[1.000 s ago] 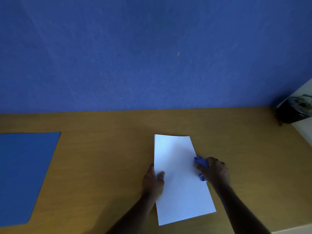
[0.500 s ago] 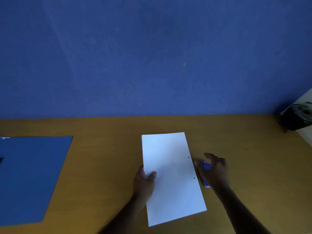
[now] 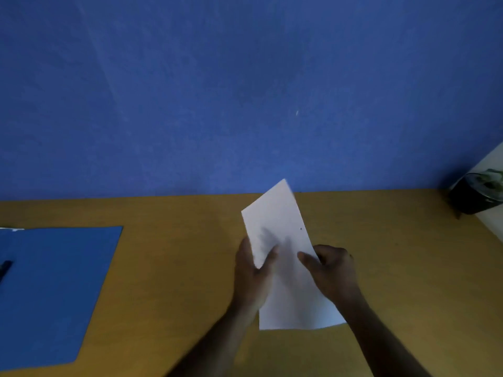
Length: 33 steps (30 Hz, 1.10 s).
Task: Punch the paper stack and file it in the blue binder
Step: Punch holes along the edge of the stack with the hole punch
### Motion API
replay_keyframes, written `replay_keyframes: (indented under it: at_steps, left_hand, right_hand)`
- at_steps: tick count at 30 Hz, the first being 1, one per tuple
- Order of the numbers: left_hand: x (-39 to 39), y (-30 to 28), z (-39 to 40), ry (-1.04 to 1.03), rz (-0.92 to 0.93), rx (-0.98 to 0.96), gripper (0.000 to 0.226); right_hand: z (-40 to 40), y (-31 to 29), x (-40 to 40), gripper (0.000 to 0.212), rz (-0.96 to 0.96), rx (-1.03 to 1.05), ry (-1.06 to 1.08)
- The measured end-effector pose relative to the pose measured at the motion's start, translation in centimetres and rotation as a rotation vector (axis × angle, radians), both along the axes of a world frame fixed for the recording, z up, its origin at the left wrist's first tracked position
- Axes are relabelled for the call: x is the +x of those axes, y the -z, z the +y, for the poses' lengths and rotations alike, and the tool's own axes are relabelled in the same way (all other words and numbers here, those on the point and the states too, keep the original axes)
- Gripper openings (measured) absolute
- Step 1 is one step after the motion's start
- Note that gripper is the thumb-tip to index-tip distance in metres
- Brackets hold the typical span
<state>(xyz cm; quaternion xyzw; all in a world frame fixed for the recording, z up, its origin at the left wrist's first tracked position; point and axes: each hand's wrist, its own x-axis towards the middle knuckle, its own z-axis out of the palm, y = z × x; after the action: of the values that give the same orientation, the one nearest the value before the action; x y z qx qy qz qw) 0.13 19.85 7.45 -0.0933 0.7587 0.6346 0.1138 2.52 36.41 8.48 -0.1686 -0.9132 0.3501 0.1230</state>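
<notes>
Lifted off the worktop [image 3: 177, 268] since a second ago, the paper stack [image 3: 283, 229] now stands tilted up between both hands, its far corner reaching up in front of the blue wall [image 3: 245, 91]; before, it lay flat with the right hand pressing a small blue punch at its right edge, and that punch is no longer in view. One punched hole [image 3: 300, 228] shows near the stack's right edge; a second cannot be made out.

At the far right edge stands a dark container [image 3: 475, 195] holding something greenish, too dim to identify. The blue binder [image 3: 54, 289] lies flat at the left of the worktop, well apart from the paper, with a dark object [image 3: 5, 268] resting on it at the frame's edge.

The left hand [image 3: 251, 276] grips the stack's left edge, thumb across the front of the sheet and fingers curled behind, their shadow showing through the paper. The right hand [image 3: 332, 273] holds the right edge lower down, thumb on the front face, fingers curled round the back. Both forearms rise from the bottom of the frame and converge on the stack.
</notes>
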Motion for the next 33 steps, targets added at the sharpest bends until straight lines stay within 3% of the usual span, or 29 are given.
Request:
replay_keyframes:
  at_steps: [2, 4, 8, 10, 13, 18, 21, 24, 27, 30, 33]
  left_hand:
    - [0.4, -2.1, 1.5, 0.064, -0.094, 0.228, 0.083]
    - [0.4, -2.8, 2.6, 0.085, -0.05, 0.216, 0.071]
    - [0.1, -2.7, 2.3, 0.008, 0.061, 0.183, 0.016]
    - [-0.2, -2.8, 1.3, 0.011, 0.117, 0.16, 0.014]
    - [-0.7, -3.1, -0.4, 0.099, 0.07, 0.182, 0.022]
    - [-1.8, -2.8, -2.3, 0.297, -0.117, 0.255, 0.024]
    - [-1.7, -2.9, -2.6, 0.34, -0.162, 0.327, 0.02]
    - [-1.7, -2.4, -3.1, 0.318, -0.181, 0.343, 0.021]
    - [-1.9, -1.6, -3.6, 0.268, -0.21, 0.322, 0.019]
    - [-2.5, -0.3, -3.7, 0.194, -0.227, 0.217, 0.012]
    - [-3.3, 2.3, -3.8, 0.214, -0.185, -0.024, 0.015]
  right_hand:
    - [-1.8, -1.3, 0.7, 0.039, 0.166, 0.23, -0.103]
    - [-3.8, -1.9, 1.3, 0.022, 0.257, 0.373, -0.165]
    - [-6.1, -1.5, 2.1, 0.012, 0.268, 0.478, -0.203]
    - [-5.7, -1.2, 2.7, 0.022, 0.294, 0.364, -0.335]
    - [-3.8, -1.2, 3.5, 0.042, 0.329, 0.019, -0.481]
    - [0.3, 2.6, 1.7, 0.057, -0.009, -0.778, 0.0]
    - [2.6, 5.1, 0.8, 0.065, -0.186, -1.144, 0.038]
    - [2.7, 5.0, 1.2, 0.052, -0.287, -1.177, -0.113]
    - [2.9, 5.4, 1.4, 0.039, -0.228, -1.182, -0.039]
    - [3.3, 5.6, 1.5, 0.023, -0.229, -1.053, 0.068]
    - [3.4, 5.8, 1.5, 0.016, -0.229, -0.829, 0.141]
